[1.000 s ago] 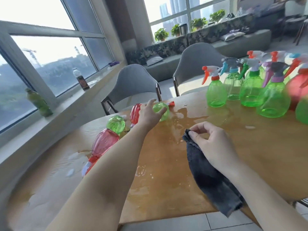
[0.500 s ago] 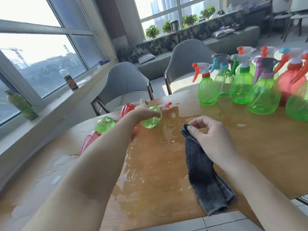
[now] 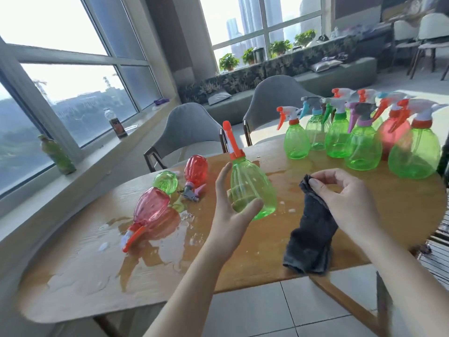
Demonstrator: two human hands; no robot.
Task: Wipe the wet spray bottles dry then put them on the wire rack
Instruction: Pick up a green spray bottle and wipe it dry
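Daylit room with tall windows (image 3: 73,76), grey chairs (image 3: 187,127) behind a wooden counter (image 3: 243,259), potted plants (image 3: 228,62) on the far ledge, pale tiled floor (image 3: 279,310)

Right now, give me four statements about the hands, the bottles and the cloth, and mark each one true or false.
1. The left hand holds a green spray bottle up off the table. True.
2. The right hand pinches a white paper towel. False: it pinches a dark grey cloth.
3. A pink spray bottle lies on its side in the wet patch. True.
4. The bottles at the far right all lie flat. False: the group of spray bottles stands upright.
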